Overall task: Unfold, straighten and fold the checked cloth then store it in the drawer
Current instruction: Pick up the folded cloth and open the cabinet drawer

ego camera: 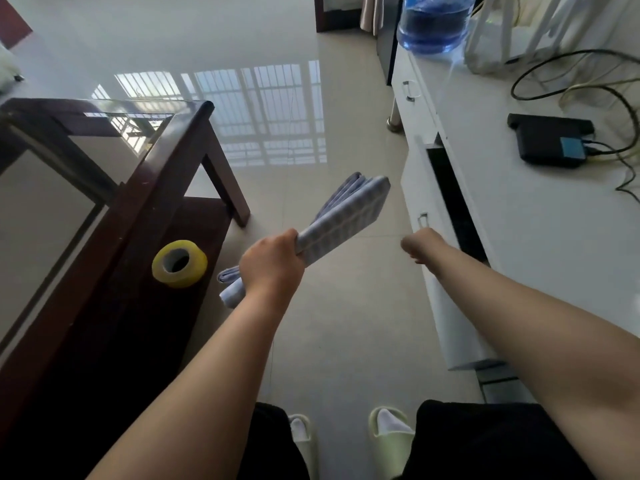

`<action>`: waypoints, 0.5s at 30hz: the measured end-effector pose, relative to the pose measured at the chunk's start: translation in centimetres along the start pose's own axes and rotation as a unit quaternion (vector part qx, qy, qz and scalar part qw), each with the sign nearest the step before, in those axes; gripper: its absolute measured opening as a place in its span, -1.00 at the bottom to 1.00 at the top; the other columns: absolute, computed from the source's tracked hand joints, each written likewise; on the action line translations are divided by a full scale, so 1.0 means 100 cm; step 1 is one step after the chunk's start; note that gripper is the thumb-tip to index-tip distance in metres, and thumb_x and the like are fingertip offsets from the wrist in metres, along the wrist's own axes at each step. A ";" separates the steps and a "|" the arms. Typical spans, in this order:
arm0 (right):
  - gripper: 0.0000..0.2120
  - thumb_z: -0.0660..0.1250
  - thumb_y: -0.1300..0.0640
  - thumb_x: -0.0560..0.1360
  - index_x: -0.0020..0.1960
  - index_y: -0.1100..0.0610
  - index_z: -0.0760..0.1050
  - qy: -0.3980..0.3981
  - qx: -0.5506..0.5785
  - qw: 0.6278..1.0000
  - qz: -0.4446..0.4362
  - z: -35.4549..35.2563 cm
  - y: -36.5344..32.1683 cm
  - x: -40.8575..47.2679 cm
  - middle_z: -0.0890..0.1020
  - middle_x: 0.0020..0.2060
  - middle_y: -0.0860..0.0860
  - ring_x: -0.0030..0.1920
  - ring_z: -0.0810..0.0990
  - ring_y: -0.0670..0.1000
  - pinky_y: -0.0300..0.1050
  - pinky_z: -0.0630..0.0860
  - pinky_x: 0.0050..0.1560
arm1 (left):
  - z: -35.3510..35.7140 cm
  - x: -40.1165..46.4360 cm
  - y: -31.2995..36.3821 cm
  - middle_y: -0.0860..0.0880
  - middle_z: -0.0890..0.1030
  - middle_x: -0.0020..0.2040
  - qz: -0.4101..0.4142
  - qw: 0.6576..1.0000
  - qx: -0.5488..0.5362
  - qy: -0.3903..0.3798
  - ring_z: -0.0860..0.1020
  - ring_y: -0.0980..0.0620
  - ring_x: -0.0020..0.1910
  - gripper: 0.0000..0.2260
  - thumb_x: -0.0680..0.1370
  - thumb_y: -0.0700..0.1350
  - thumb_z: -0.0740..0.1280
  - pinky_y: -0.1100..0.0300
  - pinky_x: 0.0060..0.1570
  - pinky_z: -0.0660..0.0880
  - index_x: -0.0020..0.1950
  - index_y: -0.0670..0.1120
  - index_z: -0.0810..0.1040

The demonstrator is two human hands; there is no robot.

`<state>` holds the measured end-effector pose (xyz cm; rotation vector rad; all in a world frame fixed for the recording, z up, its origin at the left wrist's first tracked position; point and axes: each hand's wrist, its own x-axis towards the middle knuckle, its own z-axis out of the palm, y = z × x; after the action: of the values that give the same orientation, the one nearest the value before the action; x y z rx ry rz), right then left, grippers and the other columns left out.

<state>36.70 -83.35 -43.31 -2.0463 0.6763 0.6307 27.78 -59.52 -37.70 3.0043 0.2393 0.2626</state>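
Between a dark wooden glass-topped table [149, 188] and a low white cabinet [519, 216], a person stands over a pale tiled floor [339, 306] with both bare forearms stretched forward. The left hand [273, 263] is clenched around the folded checked cloth [343, 216], gripping it near its middle so that the longer, blue-and-white end fans up and away toward the cabinet while a shorter end pokes out below the fist on the table side. The cloth hangs in the air, clear of both pieces of furniture. The right hand [420, 244] reaches to the front of the drawer [426, 216], which stands slightly pulled out with a dark gap showing behind its white face; the hand sits just below the drawer's small metal handle [422, 220], its fingers turned away from view, so whether they are curled or straight cannot be told. Left of the cloth-holding hand, a roll of yellow tape [180, 263] rests on the table's lower shelf. Beyond the right hand, on the cabinet top, lie a black box [550, 140] with trailing cables and, farther off, a blue water bottle [433, 22]. Below the arms, pale green slippers [389, 431] over white socks show on the tiles.
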 end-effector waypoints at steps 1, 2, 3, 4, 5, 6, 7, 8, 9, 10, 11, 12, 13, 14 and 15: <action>-0.61 0.13 0.24 0.54 0.34 0.33 0.33 -0.002 -0.008 1.000 -0.021 0.010 -0.008 -0.005 0.46 0.28 0.16 0.33 0.42 0.19 -0.03 0.37 0.35 | 0.001 0.001 -0.003 -0.09 0.62 -0.24 -0.008 1.000 -0.001 0.000 0.40 -0.10 -0.36 -0.86 0.53 0.00 0.26 0.15 -0.37 0.28 -0.10 -0.03 0.54; -0.62 0.14 0.26 0.53 0.33 0.32 0.35 0.000 -0.020 0.999 -0.049 0.022 -0.016 -0.010 0.46 0.29 0.19 0.32 0.43 0.20 -0.01 0.38 0.35 | 0.002 0.002 -0.007 -0.09 0.62 -0.25 -0.017 1.000 -0.002 -0.003 0.39 -0.09 -0.37 -0.85 0.53 0.01 0.26 0.16 -0.37 0.29 -0.11 -0.03 0.54; -0.63 0.14 0.27 0.52 0.32 0.32 0.34 -0.008 -0.029 0.997 -0.068 0.034 -0.024 -0.015 0.45 0.30 0.21 0.30 0.44 0.20 0.02 0.39 0.34 | 0.003 0.003 -0.011 -0.09 0.62 -0.25 -0.026 1.000 -0.004 -0.005 0.40 -0.09 -0.37 -0.85 0.53 0.01 0.25 0.16 -0.37 0.30 -0.12 -0.03 0.54; -0.63 0.14 0.27 0.52 0.31 0.32 0.32 -0.026 -0.032 0.996 -0.074 0.046 -0.031 -0.020 0.43 0.30 0.21 0.28 0.44 0.19 0.03 0.40 0.34 | 0.004 0.003 -0.015 -0.08 0.61 -0.26 -0.035 0.999 -0.007 -0.008 0.42 -0.10 -0.37 -0.85 0.53 0.01 0.24 0.17 -0.38 0.31 -0.13 -0.03 0.54; -0.64 0.13 0.27 0.53 0.31 0.30 0.30 -0.046 -0.033 0.996 -0.070 0.056 -0.037 -0.022 0.42 0.28 0.20 0.26 0.44 0.19 0.03 0.41 0.33 | 0.004 0.004 -0.019 -0.08 0.61 -0.27 -0.042 0.999 -0.008 -0.011 0.44 -0.11 -0.37 -0.85 0.53 0.01 0.24 0.17 -0.39 0.32 -0.13 -0.03 0.54; -0.66 0.13 0.27 0.53 0.30 0.28 0.29 -0.065 -0.030 0.995 -0.064 0.065 -0.043 -0.023 0.42 0.26 0.18 0.25 0.45 0.18 0.03 0.41 0.32 | 0.004 0.004 -0.023 -0.08 0.61 -0.27 -0.049 0.999 -0.009 -0.013 0.48 -0.12 -0.35 -0.84 0.53 0.00 0.24 0.17 -0.39 0.33 -0.14 -0.03 0.55; -0.68 0.12 0.26 0.53 0.28 0.26 0.30 -0.082 -0.022 0.995 -0.055 0.071 -0.048 -0.024 0.42 0.22 0.17 0.24 0.45 0.17 0.00 0.41 0.30 | 0.004 0.005 -0.027 -0.08 0.61 -0.26 -0.055 0.998 -0.009 -0.017 0.51 -0.15 -0.33 -0.84 0.53 0.01 0.24 0.16 -0.38 0.35 -0.13 -0.03 0.55; -0.70 0.11 0.25 0.54 0.26 0.24 0.30 -0.094 -0.012 0.994 -0.048 0.076 -0.052 -0.026 0.43 0.17 0.15 0.20 0.45 0.16 -0.04 0.42 0.26 | 0.003 0.005 -0.030 -0.08 0.62 -0.25 -0.061 0.998 -0.010 -0.020 0.53 -0.16 -0.31 -0.83 0.53 0.01 0.23 0.16 -0.38 0.36 -0.13 -0.04 0.55; -0.70 0.10 0.24 0.54 0.26 0.23 0.31 -0.105 -0.012 0.994 -0.043 0.080 -0.054 -0.026 0.43 0.09 0.12 0.13 0.46 0.14 -0.07 0.44 0.15 | 0.002 0.005 -0.033 -0.08 0.62 -0.25 -0.065 0.998 -0.011 -0.021 0.53 -0.15 -0.31 -0.83 0.53 0.01 0.23 0.16 -0.38 0.36 -0.13 -0.04 0.55; -0.69 0.12 0.24 0.54 0.27 0.25 0.33 -0.104 -0.014 0.993 -0.044 0.083 -0.054 -0.025 0.43 0.01 0.11 0.01 0.45 0.12 -0.11 0.44 0.00 | 0.002 0.005 -0.035 -0.08 0.61 -0.25 -0.069 0.997 -0.013 -0.021 0.51 -0.14 -0.32 -0.83 0.53 0.00 0.23 0.16 -0.38 0.35 -0.13 -0.04 0.55; -0.65 0.14 0.23 0.53 0.30 0.27 0.34 -0.104 -0.019 0.993 -0.048 0.086 -0.054 -0.025 0.43 -0.03 0.11 -0.06 0.41 0.10 -0.13 0.40 -0.13 | 0.002 0.005 -0.036 -0.08 0.61 -0.25 -0.074 0.997 -0.015 -0.020 0.48 -0.12 -0.34 -0.84 0.53 -0.01 0.23 0.16 -0.38 0.34 -0.14 -0.04 0.54; -0.58 0.17 0.22 0.51 0.35 0.29 0.33 -0.111 -0.015 0.992 -0.050 0.089 -0.053 -0.023 0.43 0.00 0.13 -0.04 0.38 0.09 -0.11 0.37 -0.16 | 0.001 0.006 -0.036 -0.08 0.61 -0.25 -0.077 0.997 -0.016 -0.022 0.47 -0.11 -0.34 -0.84 0.53 -0.01 0.23 0.16 -0.38 0.35 -0.14 -0.05 0.54; -0.52 0.19 0.21 0.51 0.40 0.29 0.29 -0.122 0.001 0.992 -0.043 0.091 -0.051 -0.022 0.43 0.12 0.15 0.02 0.37 0.09 -0.09 0.36 -0.10 | 0.001 0.006 -0.036 -0.08 0.61 -0.25 -0.078 0.997 -0.016 -0.025 0.49 -0.11 -0.33 -0.83 0.54 -0.01 0.23 0.16 -0.37 0.37 -0.13 -0.05 0.54; -0.48 0.21 0.19 0.50 0.44 0.28 0.24 -0.127 0.021 0.991 -0.033 0.093 -0.049 -0.021 0.41 0.27 0.18 0.12 0.40 0.11 -0.07 0.34 -0.01 | 0.001 0.006 -0.036 -0.08 0.61 -0.24 -0.079 0.996 -0.017 -0.029 0.51 -0.11 -0.32 -0.83 0.55 0.00 0.22 0.15 -0.37 0.39 -0.12 -0.05 0.55; -0.44 0.22 0.19 0.50 0.46 0.27 0.20 -0.129 0.042 0.990 -0.024 0.094 -0.048 -0.023 0.35 0.37 0.19 0.25 0.39 0.16 -0.03 0.35 0.08 | 0.001 0.006 -0.035 -0.08 0.60 -0.24 -0.080 0.996 -0.018 -0.034 0.53 -0.11 -0.31 -0.82 0.55 0.00 0.22 0.15 -0.36 0.41 -0.12 -0.04 0.55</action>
<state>36.48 -72.57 -43.74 -1.8566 0.4925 0.8089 27.85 -55.99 -38.13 2.9306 0.4605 0.1475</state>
